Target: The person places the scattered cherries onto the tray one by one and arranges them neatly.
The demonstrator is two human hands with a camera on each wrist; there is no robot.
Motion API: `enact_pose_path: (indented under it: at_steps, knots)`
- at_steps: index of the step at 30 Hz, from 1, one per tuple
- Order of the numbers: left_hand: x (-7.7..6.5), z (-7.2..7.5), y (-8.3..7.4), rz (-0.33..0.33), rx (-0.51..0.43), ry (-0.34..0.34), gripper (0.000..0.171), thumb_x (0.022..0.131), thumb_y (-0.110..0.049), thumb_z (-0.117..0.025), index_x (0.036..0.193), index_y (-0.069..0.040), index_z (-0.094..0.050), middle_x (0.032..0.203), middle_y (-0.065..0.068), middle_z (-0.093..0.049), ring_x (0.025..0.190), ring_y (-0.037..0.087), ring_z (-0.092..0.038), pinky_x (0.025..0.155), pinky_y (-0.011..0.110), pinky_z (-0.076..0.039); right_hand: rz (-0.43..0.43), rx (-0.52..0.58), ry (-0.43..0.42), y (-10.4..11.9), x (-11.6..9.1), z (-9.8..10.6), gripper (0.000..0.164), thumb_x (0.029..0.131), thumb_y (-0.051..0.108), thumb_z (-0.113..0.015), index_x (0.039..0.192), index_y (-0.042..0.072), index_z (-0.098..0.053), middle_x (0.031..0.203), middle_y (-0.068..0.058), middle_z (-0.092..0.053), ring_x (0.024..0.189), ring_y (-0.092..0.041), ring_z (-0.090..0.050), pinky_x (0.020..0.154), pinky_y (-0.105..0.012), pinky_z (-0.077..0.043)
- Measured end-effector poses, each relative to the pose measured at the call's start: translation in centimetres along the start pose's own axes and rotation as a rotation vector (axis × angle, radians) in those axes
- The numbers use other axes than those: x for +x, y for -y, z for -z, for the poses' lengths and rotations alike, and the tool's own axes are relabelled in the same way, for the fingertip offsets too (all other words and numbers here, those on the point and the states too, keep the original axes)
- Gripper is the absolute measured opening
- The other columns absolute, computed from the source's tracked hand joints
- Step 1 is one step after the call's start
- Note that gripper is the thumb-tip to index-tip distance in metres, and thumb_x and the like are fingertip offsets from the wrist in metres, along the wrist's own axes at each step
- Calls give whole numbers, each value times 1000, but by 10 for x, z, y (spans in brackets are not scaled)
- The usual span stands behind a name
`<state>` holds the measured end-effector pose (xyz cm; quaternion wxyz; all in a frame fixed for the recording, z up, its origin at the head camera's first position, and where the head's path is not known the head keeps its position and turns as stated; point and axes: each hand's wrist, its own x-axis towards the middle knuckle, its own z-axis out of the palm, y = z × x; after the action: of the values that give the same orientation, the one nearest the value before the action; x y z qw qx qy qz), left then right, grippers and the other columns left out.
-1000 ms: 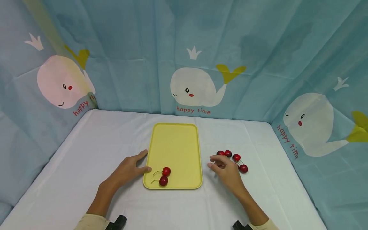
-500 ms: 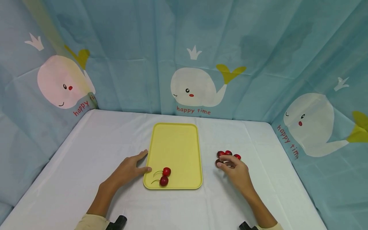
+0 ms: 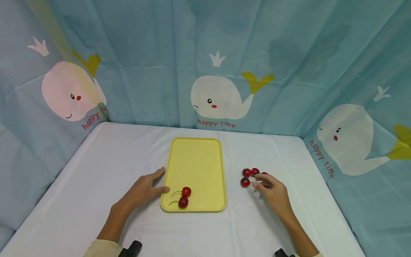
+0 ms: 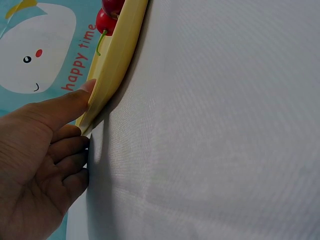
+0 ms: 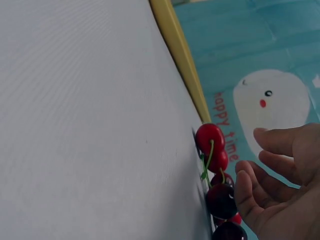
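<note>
A yellow tray (image 3: 199, 167) lies on the white-covered table. On its near left corner are two red cherries (image 3: 183, 202) with green stems. My left hand (image 3: 144, 191) holds the tray's left edge, thumb over the rim and the other fingers along the outer side; the left wrist view shows those fingers bent. Right of the tray, my right hand (image 3: 273, 192) hovers at a group of cherries (image 3: 245, 182), partly hiding it. In the right wrist view its thumb and fingers are apart and loosely bent, with nothing visible between them, beside the dark cherries (image 5: 221, 201).
A blue curtain (image 3: 144, 89) printed with whales hangs behind the table and along both sides. White cloth (image 3: 205, 232) covers the tabletop. Black wrist devices (image 3: 131, 248) sit at the sleeve cuffs.
My right hand has moved to the right over the cherry group, uncovering the cherries on its left side and covering those on its right. My left hand and the tray stay in place.
</note>
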<state>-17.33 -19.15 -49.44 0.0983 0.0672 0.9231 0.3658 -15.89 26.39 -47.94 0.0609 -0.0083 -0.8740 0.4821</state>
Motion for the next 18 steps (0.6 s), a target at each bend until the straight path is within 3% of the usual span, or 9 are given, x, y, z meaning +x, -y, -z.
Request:
enact_pose_path:
  at_steps: [7,18]
  knots:
    - [0,0,1,-6,-5,0,92,93,-46,-81,163,-3,-39,166,20,-40,156,44,-35,123,63,-36,-25,-36,-24,-7,0,7,36,96,26,-81,127,8,-75,122,-10,-77,96,-6,-70,79,-12,-56]
    - [-1,0,1,-2,-3,-1,91,92,-46,-82,162,-4,-41,165,20,-42,155,45,-36,122,64,-36,-33,-107,-67,-15,0,18,32,97,22,-80,125,9,-76,117,-10,-78,91,-4,-67,70,-16,-55]
